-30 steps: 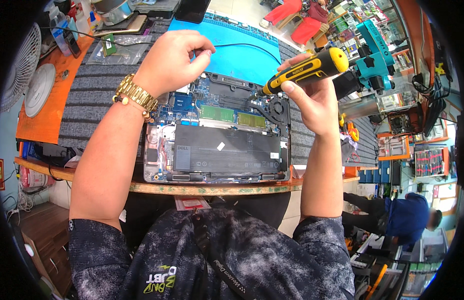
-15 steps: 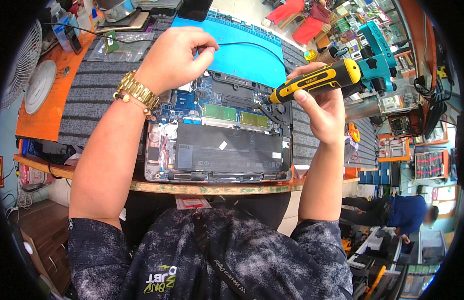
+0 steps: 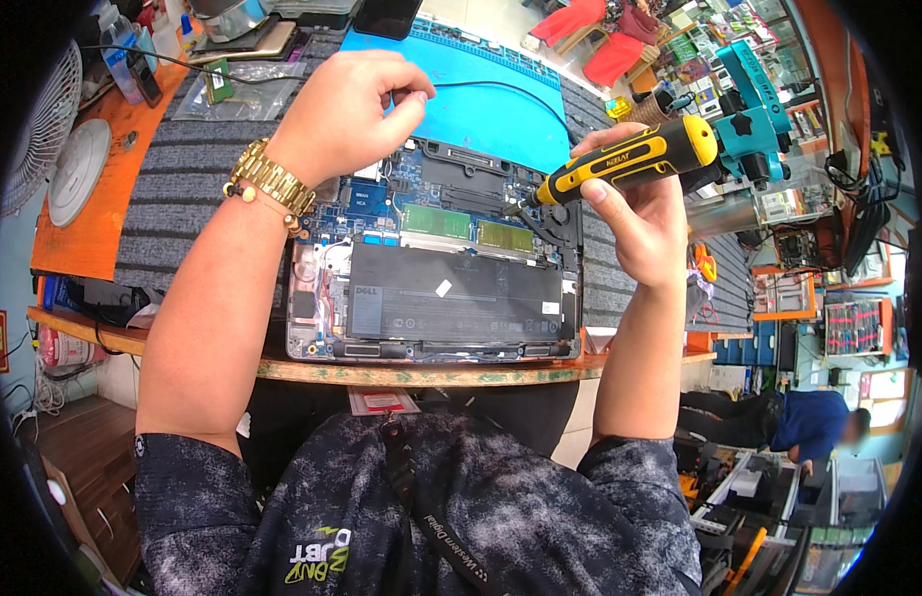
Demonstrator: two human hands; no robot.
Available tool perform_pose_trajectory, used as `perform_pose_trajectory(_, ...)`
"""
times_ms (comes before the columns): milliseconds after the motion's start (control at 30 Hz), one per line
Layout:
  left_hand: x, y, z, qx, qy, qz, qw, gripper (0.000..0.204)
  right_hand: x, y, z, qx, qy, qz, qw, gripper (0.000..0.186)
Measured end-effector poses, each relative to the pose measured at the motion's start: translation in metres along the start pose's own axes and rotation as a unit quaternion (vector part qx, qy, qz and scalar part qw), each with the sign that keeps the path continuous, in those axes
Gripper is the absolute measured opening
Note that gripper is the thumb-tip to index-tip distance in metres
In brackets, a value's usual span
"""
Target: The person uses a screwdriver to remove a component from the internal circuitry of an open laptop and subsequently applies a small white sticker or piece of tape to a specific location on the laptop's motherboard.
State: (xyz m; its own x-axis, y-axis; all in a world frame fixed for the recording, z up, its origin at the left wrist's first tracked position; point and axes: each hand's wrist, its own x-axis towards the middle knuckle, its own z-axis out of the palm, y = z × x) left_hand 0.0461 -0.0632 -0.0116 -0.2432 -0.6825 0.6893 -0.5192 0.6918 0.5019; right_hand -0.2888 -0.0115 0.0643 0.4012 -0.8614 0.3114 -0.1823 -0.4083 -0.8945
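A laptop (image 3: 327, 248) lies opened up at the table's front edge, its blue circuit board, two green memory modules (image 3: 436, 222) and wide black battery (image 3: 451, 298) exposed. In my right hand (image 3: 645, 223) is a yellow and black power screwdriver (image 3: 630, 159), held slantwise with its bit pointing down and left at the laptop's upper right part, near the black fan (image 3: 552, 226). Whether the bit touches a screw is too small to tell. My left hand (image 3: 357, 114) is closed, thumb against curled fingers, above the laptop's upper left corner. What it pinches, if anything, is hidden.
Behind the laptop lies a blue repair mat (image 3: 481, 114), with a black cable (image 3: 516, 91) crossing it. A phone (image 3: 385, 18), a plastic bag (image 3: 252, 94) and bottles stand or lie farther back. A teal clamp-like stand (image 3: 749, 124) rises at right. A person (image 3: 809, 422) bends over far right.
Both hands and the screwdriver stay almost exactly where they were. The person at far right has shifted slightly.
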Motion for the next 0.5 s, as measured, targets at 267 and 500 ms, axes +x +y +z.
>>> perform_pose_trajectory(267,0.0002,0.0008,0.0020,-0.009,0.002,-0.009,1.000,0.022,0.0011,-0.0014,0.0021,0.002,-0.014,0.007,1.000,0.052)
perform_pose_trajectory(500,-0.0007,-0.0021,-0.0008,0.010,-0.010,0.019,1.000,0.017,0.0012,-0.0026,-0.0009,0.005,-0.007,0.000,1.000,0.050)
